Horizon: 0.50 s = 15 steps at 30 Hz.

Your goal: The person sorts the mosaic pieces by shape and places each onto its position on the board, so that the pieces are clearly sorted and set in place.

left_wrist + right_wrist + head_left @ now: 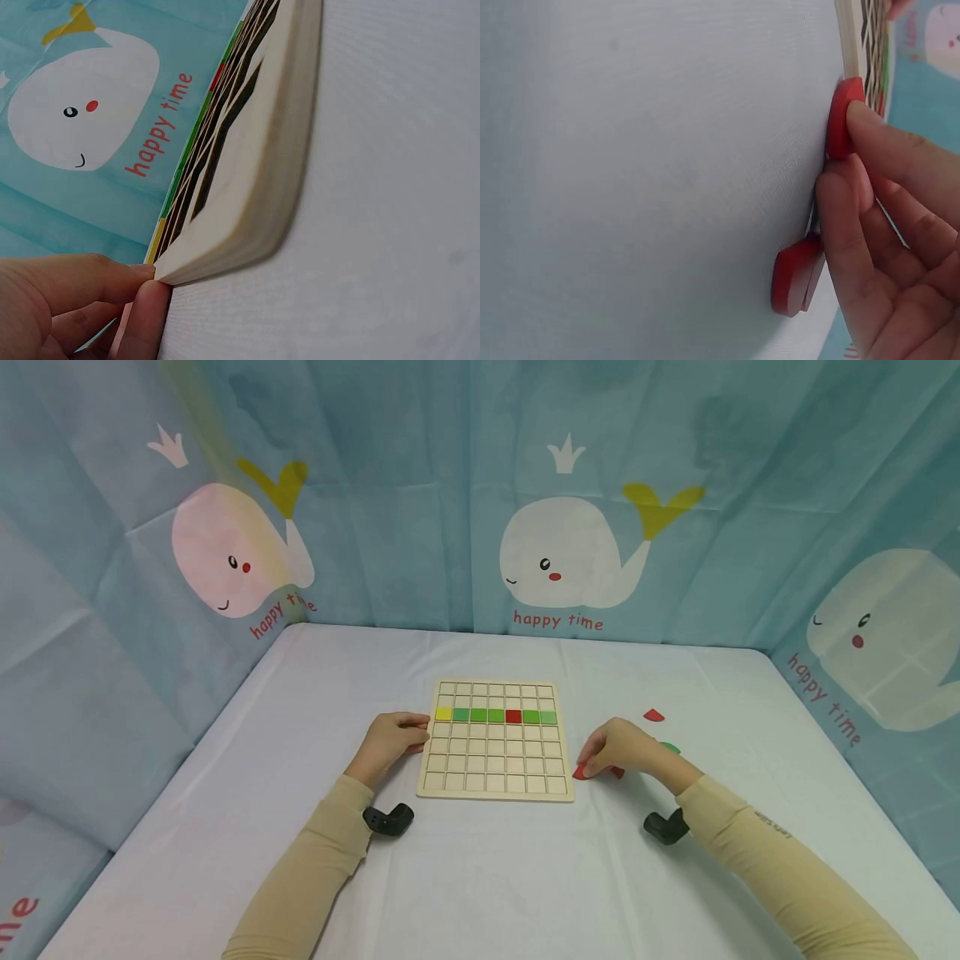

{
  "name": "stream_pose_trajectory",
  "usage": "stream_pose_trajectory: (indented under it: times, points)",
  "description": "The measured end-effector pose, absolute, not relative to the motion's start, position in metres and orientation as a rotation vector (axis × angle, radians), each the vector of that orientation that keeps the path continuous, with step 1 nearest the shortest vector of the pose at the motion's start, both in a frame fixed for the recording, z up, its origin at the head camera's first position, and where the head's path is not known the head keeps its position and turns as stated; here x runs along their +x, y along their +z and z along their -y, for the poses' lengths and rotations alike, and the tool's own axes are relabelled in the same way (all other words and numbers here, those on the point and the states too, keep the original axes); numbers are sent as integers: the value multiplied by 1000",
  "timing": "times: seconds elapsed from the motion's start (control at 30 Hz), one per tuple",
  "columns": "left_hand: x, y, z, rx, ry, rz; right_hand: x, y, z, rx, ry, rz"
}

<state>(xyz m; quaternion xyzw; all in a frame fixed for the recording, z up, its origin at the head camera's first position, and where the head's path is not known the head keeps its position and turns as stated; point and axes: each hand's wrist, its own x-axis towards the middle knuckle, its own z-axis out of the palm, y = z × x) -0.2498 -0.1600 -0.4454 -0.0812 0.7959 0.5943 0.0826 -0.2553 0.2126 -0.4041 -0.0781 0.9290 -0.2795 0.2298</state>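
Note:
A square wooden grid board point(497, 747) lies on the table, with a row of coloured square tiles point(477, 715) across its third row: yellow, several greens and one red. At the board's left edge my left hand point(392, 743) pinches the rim; the left wrist view shows the thumb and fingertips point(142, 271) on that wooden edge. Beside the board's lower right corner, my right hand point(621, 747) holds a red wedge-shaped piece point(843, 120) between thumb and finger, low over the cloth. A second red piece point(791, 277) lies under this hand, partly hidden in the head view.
Farther right lie another red wedge point(653, 716) and a green rounded piece point(670, 747), half hidden behind the right hand. Black devices point(388, 819) are worn at both wrists. A white cloth point(480, 877) covers the table, and blue whale-print curtains point(420, 552) enclose it.

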Motion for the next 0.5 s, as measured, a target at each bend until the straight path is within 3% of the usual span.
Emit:
stream_pose_trajectory:
  times: [0.5]
  points:
    - [-250, -445, 161, -241, 1743, -2394, -257, -392, -210, -62, -892, -2569]
